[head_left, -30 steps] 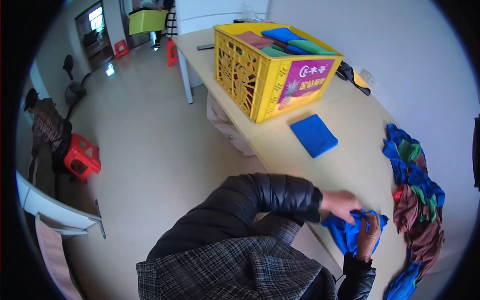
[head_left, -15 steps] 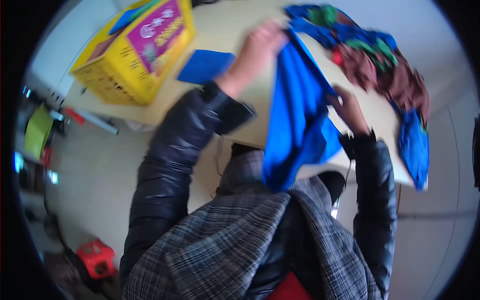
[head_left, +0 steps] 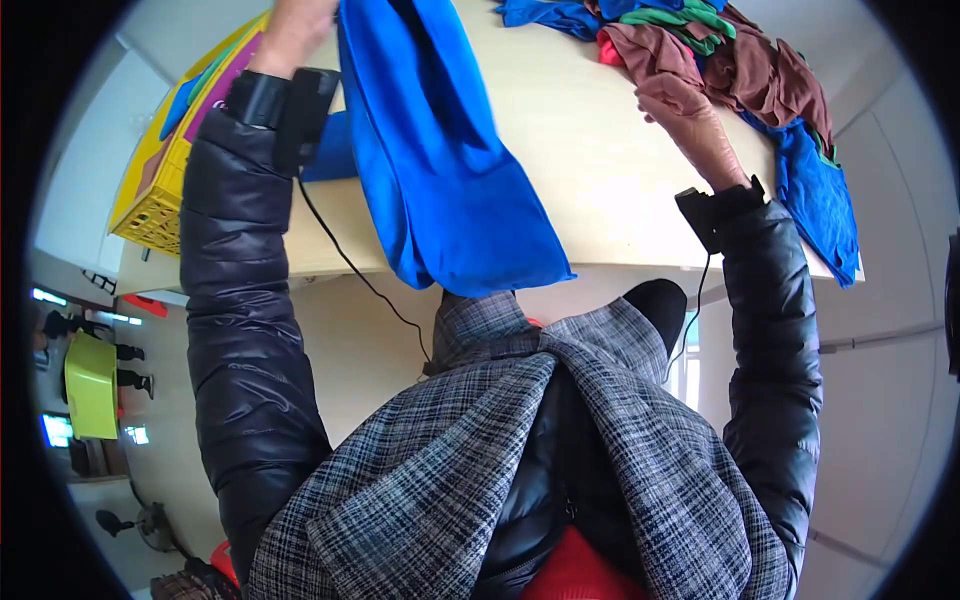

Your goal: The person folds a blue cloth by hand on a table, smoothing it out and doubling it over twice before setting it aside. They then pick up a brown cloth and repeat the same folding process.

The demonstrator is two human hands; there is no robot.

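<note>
- A pale wooden desk (head_left: 600, 170) is standing over a light floor, bearing a yellow plastic crate (head_left: 160, 190) at its left end.
- The left hand (head_left: 300, 25) is lifting a large bright blue cloth (head_left: 440, 170), which is hanging over the desk's near edge; its grip is cut off by the frame, so I cannot tell.
- The right hand (head_left: 690, 120) is lying on the heap of brown, green and blue cloths (head_left: 740, 70), fingers pressed onto brown fabric.
</note>
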